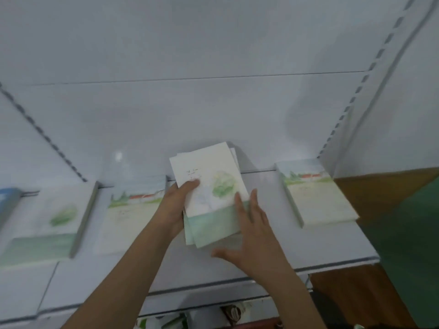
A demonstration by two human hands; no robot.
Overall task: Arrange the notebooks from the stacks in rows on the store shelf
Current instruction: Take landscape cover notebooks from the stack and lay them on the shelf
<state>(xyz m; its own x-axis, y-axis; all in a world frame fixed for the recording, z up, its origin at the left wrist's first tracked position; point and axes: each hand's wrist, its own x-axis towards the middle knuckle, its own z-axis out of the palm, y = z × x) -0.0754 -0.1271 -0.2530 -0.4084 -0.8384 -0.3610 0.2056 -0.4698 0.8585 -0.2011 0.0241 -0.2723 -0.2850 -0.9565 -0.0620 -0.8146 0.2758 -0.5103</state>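
hands [213, 217] hold flat rectangular notebooks [213, 186] | smooth white shelf [308, 248]

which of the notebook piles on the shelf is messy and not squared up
The middle pile, between the two hands, with the green tree cover: its notebooks are fanned and askew. The others lie squared up.

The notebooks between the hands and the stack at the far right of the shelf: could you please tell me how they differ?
The notebooks between the hands show a round green tree; the far-right stack shows a red-roofed landscape. The former sit fanned and skewed, gripped by the left hand and touched by the right hand; the latter lies squared and untouched. Both rest on the white shelf.
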